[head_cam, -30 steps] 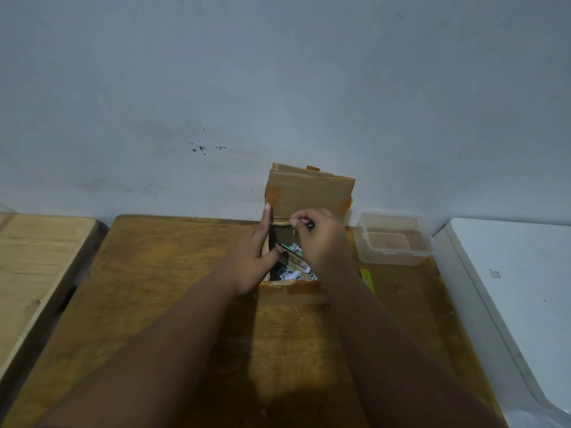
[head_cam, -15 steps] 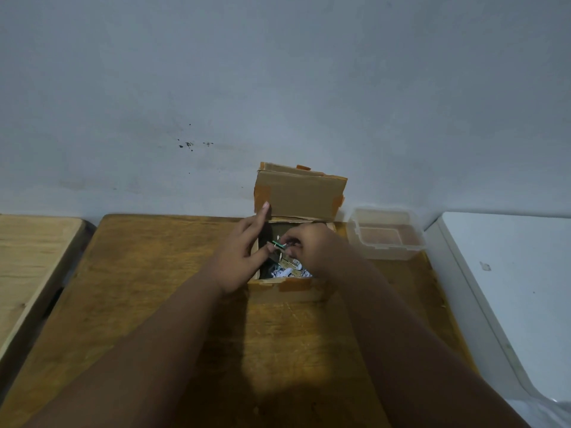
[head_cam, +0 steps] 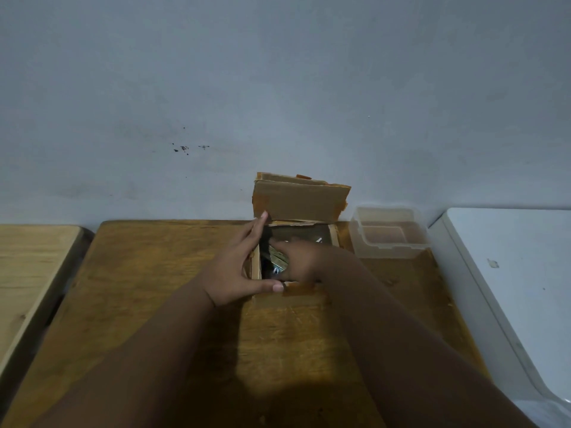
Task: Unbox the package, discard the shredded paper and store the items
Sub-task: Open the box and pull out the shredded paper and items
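Dim room, plain grey wall.
A grey-blue wall (head_cam: 278, 88) with small dark specks (head_cam: 184, 148) backs a worn wooden bench (head_cam: 154, 273), flanked by a paler wooden top (head_cam: 27, 267) and a white surface (head_cam: 519, 273).

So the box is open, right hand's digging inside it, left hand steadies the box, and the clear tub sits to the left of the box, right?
Not quite. The head view shows the tub right of the box, not left. The rest holds: right hand inside, left hand steadying.

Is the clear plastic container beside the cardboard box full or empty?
Empty: the clear plastic container shows only its bare bottom, nothing inside.
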